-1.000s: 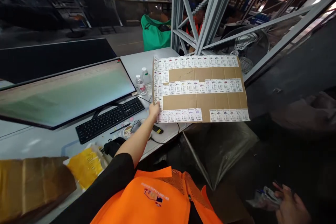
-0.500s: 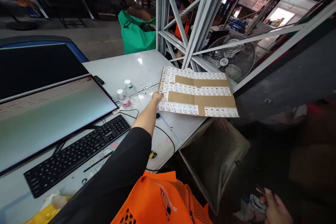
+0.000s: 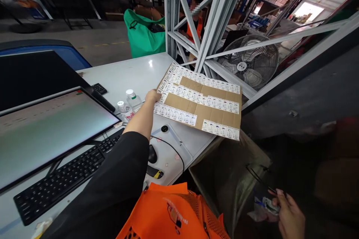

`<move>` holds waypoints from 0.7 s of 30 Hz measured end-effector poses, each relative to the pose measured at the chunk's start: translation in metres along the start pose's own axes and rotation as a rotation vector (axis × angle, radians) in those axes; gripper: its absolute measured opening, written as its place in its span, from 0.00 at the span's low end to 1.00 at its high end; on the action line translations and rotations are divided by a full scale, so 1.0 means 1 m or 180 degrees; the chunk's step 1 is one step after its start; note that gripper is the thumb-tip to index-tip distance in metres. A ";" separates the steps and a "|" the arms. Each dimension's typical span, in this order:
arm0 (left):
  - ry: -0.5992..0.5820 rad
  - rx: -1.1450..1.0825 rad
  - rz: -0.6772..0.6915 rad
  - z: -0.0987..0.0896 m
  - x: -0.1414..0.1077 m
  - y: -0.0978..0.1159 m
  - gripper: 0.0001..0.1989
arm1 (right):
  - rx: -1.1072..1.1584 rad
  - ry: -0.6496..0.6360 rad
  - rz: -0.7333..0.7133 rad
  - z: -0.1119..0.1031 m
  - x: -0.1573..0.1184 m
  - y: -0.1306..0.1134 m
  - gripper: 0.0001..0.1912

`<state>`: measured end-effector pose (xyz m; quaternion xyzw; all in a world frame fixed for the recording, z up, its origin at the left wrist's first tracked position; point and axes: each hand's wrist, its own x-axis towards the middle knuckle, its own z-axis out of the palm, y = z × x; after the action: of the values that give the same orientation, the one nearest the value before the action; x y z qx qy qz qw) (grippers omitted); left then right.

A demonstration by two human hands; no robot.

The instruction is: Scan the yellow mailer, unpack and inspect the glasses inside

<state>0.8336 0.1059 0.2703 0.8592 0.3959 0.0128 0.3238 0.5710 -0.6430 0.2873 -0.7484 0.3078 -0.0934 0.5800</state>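
Observation:
My left hand is closed on the left edge of a flat cardboard sheet, which carries rows of white printed labels. The sheet is tilted over the desk's right end, its right part reaching past the edge. Low on the right, my right hand pinches a thin black cord that curves up and away from the fingers. Close beside those fingers is a clear plastic bag with something blue and white in it; I cannot tell whether the hand touches it.
Left on the white desk are a monitor, a keyboard, two bottles and a mouse. A grey metal rack and a fan stand behind. Beyond the rack is a person.
My left hand has drawn the cardboard sheet left and turned it, lowering its right end. My right hand has shifted slightly, and the black cord now shows clearly.

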 end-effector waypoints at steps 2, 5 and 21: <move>0.0011 0.0128 -0.0001 -0.007 0.007 0.003 0.24 | 0.0046 0.0023 0.0178 0.000 0.003 -0.001 0.39; 0.0110 0.0291 -0.0039 -0.018 0.017 0.005 0.25 | -0.0120 0.0076 0.0225 -0.001 0.009 -0.001 0.41; 0.0039 0.0154 0.0055 0.026 0.018 0.067 0.25 | 0.0090 0.0002 0.0459 0.020 0.026 -0.015 0.40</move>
<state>0.8984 0.0726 0.2834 0.8701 0.3906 0.0113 0.3003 0.6071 -0.6392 0.2897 -0.7159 0.3598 -0.0559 0.5957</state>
